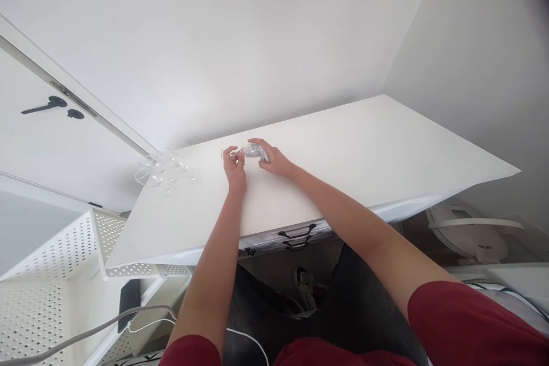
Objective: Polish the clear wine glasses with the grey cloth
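Observation:
A clear stemmed glass is held sideways above the white cabinet top. My left hand has its fingers closed around the stem end, at the left. At the bowl end, my right hand curls around a pale grey cloth, pressed at the glass; whether the cloth goes inside the bowl, I cannot tell. Several clear stemmed glasses stand in a group on the cabinet's left end, to the left of my hands.
A white door with a black handle is at the left. Black drawer pulls project from the cabinet front. A white perforated rack and a grey cable lie lower left. A rounded white appliance sits low on the right.

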Tool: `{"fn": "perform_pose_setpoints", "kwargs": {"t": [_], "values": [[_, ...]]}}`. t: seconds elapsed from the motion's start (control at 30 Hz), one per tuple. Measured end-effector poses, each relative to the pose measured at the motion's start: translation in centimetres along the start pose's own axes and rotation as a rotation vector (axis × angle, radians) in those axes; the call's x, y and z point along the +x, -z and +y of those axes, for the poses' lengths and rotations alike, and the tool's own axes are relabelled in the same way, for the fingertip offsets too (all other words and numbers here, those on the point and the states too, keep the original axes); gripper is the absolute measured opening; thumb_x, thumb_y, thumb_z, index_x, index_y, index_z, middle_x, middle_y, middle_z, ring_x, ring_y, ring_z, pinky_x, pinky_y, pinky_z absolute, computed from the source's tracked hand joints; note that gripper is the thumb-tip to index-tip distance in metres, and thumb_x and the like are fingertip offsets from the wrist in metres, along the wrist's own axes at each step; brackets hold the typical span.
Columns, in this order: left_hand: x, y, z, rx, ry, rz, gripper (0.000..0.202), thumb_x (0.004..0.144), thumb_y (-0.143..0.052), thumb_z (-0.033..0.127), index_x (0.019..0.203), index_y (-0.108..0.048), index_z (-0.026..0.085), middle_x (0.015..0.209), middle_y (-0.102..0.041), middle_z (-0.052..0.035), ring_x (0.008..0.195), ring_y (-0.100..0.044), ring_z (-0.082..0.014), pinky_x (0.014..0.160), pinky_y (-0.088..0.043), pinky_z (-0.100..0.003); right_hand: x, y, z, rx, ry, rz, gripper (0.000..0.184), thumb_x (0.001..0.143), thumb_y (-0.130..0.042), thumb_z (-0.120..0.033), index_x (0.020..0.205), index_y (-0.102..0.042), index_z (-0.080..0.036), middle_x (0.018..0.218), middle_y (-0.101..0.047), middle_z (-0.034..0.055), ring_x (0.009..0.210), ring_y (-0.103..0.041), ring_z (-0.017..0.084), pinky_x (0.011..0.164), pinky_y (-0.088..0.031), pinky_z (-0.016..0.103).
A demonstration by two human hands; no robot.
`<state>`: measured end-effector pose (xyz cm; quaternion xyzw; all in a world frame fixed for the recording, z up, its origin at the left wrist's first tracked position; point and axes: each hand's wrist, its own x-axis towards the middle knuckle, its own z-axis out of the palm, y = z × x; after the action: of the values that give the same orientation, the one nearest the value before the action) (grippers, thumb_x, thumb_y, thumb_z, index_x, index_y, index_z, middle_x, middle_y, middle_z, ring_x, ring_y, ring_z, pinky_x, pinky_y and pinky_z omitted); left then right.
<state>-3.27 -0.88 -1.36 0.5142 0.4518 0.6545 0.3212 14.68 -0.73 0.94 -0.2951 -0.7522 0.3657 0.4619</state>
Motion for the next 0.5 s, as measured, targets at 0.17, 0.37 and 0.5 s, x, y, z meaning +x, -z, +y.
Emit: {"fn": "perform_pose_setpoints", "kwargs": {"t": [0.17, 0.37, 0.5], "values": [[-0.4, -0.3, 0.9, 0.040, -0.059, -0.108, 0.027, 0.093, -0.069, 0.050, 0.101, -0.066, 0.024, 0.086, -0.059, -0.0023, 0.083, -0.061, -0.0162, 0.079, -0.050, -0.030, 0.4, -0.5, 0.8, 0.015, -0.032, 0.040, 0.048, 0.089, -0.062, -0.037, 0.137, -0.060, -0.027, 0.102, -0.070, 0.0046, 0.076, -0.057, 0.018, 0.074, -0.049, 0.033], [-1.1, -1.0, 1.7, 0.156, -0.236, -0.172, 0.022, 0.098, -0.062, 0.045, 0.105, -0.067, 0.025, 0.109, -0.067, -0.0081, 0.107, -0.063, -0.0213, 0.086, -0.051, -0.035, 1.1, 0.3, 2.2, 0.358, -0.222, 0.354, 0.051, 0.080, -0.076, -0.061, 0.116, -0.065, -0.027, 0.074, -0.058, -0.0019, 0.058, -0.048, 0.014, 0.054, -0.043, 0.027], [-1.6, -1.3, 1.8, 0.386, -0.421, -0.118, 0.019, 0.096, -0.066, 0.043, 0.101, -0.069, 0.025, 0.119, -0.066, -0.0116, 0.116, -0.061, -0.0250, 0.087, -0.051, -0.038, 1.1, 0.5, 2.3, 0.411, -0.222, 0.448, 0.053, 0.077, -0.079, -0.065, 0.110, -0.065, -0.026, 0.073, -0.056, -0.0020, 0.057, -0.045, 0.012, 0.049, -0.040, 0.025]]}}
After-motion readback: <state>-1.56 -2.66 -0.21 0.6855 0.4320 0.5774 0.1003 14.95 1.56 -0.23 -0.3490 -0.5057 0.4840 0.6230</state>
